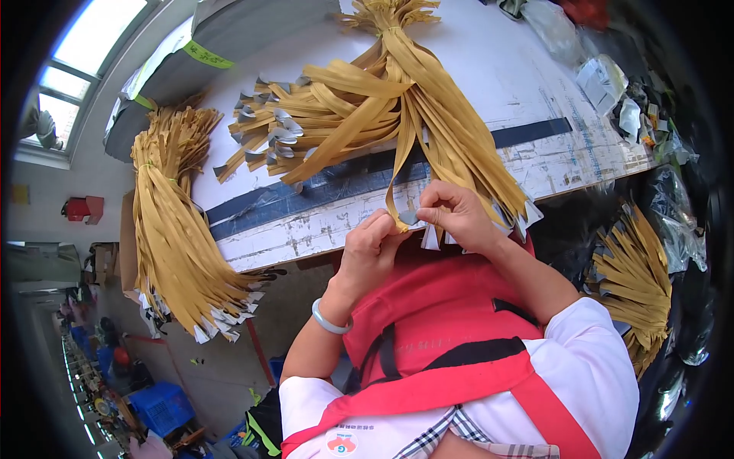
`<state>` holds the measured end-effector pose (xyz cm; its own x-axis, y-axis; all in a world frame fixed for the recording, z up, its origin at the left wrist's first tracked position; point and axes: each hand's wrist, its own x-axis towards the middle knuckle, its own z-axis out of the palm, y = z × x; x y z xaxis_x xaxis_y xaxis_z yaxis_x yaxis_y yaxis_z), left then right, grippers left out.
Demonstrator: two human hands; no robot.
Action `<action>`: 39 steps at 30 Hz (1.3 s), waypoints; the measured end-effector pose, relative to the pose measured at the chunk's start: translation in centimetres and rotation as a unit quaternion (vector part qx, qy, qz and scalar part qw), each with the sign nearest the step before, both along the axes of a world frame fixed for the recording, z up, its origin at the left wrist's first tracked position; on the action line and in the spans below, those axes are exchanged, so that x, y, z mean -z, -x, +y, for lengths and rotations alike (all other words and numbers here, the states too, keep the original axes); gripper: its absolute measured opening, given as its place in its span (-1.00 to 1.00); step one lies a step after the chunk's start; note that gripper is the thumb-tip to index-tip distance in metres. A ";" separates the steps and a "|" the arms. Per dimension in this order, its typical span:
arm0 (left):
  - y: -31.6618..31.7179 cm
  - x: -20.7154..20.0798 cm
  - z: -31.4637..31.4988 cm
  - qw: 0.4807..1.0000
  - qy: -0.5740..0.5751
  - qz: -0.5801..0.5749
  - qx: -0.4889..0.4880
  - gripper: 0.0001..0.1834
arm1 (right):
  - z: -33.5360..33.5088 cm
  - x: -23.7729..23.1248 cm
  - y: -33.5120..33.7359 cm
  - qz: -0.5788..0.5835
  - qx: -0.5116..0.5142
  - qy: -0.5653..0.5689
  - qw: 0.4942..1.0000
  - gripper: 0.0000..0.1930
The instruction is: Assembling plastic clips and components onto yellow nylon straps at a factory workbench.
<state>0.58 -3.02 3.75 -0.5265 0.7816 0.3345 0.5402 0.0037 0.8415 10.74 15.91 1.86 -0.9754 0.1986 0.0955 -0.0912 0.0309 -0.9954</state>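
Note:
Both hands meet at the table's near edge over one mustard-yellow fabric strip (397,177) that hangs down from a tied bundle (436,84). My left hand (369,249) is closed, pinching the strip close to its lower end. At that end shows a small grey tab (410,217), with the closed fingertips of my right hand (465,219) pinched at its right side. Many strips of this bundle lie fanned to the left with grey ends; others run down to the right, their whitish ends (527,216) at the table edge.
Another tied bundle (172,206) drapes over the table's left edge. More yellow strips (634,275) hang at the right beside clear plastic bags (673,218). Dark tape (306,191) crosses the worn white tabletop (527,84). A grey box-like shape (252,38) stands at the back left.

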 end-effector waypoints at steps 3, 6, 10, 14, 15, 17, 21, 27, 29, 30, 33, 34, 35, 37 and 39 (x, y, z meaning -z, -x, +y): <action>1.9 0.5 -2.0 0.988 -0.055 -0.101 -0.104 -0.83 | -0.3 -1.0 -0.6 -0.080 0.082 0.049 0.992 -0.87; 8.4 -0.2 -7.3 0.908 -0.207 -0.163 -0.327 -0.86 | 4.6 -1.5 -2.4 -0.078 0.166 -0.020 0.983 -0.82; 7.7 0.3 -7.7 0.912 -0.175 -0.154 -0.338 -0.80 | 6.7 -3.6 -5.5 -0.139 0.146 -0.284 0.937 -0.80; 2.1 3.7 -4.6 0.986 0.010 -0.111 -0.125 -0.90 | 6.5 -5.4 -8.4 -0.257 0.044 -0.380 0.887 -0.78; 0.6 3.9 -3.3 0.995 0.038 -0.062 -0.073 -0.90 | 6.4 -5.3 -9.1 -0.260 0.047 -0.382 0.886 -0.78; -2.0 3.8 -0.5 0.997 0.045 -0.063 0.022 -0.89 | 6.3 -4.1 -10.2 -0.262 0.009 -0.442 0.858 -0.80; -5.2 2.3 4.2 0.995 -0.009 0.066 0.079 -0.68 | 5.4 -4.6 -9.7 -0.160 -0.022 -0.413 0.896 -0.89; -4.6 -0.9 6.2 0.992 0.005 0.079 0.102 -0.66 | 3.9 -6.5 -7.6 -0.043 0.020 -0.426 0.903 -0.91; -4.4 -1.0 5.8 0.993 0.011 0.058 0.100 -0.74 | 3.4 -6.3 -7.1 -0.012 0.026 -0.392 0.920 -0.89; -4.2 -0.6 5.4 0.993 0.019 0.045 0.103 -0.78 | 3.1 -6.0 -6.8 -0.015 0.010 -0.352 0.936 -0.89; -2.8 -0.3 3.7 0.995 0.012 -0.003 0.098 -0.83 | 2.9 -5.5 -6.0 -0.004 -0.017 -0.224 0.974 -0.88; -2.4 -0.3 3.3 0.995 -0.008 -0.040 0.089 -0.84 | 3.1 -5.6 -5.7 -0.047 -0.003 -0.120 0.992 -0.89; -2.3 -0.2 2.9 0.995 -0.005 -0.037 0.088 -0.84 | 3.3 -5.7 -5.3 -0.090 0.010 -0.014 0.996 -0.90; -2.2 0.1 2.1 0.977 -0.066 -0.193 0.062 -0.83 | 3.3 -5.3 -4.7 -0.075 -0.003 -0.044 0.996 -0.84; -2.1 0.5 1.7 0.968 -0.075 -0.230 0.066 -0.84 | 2.2 -5.6 -3.8 0.028 -0.062 -0.112 0.991 -0.81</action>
<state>2.67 -1.29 3.23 -0.5463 0.8125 0.2035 0.0953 -0.1811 0.9788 14.52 18.12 7.43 -0.9828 0.0453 0.1790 -0.1637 0.2356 -0.9580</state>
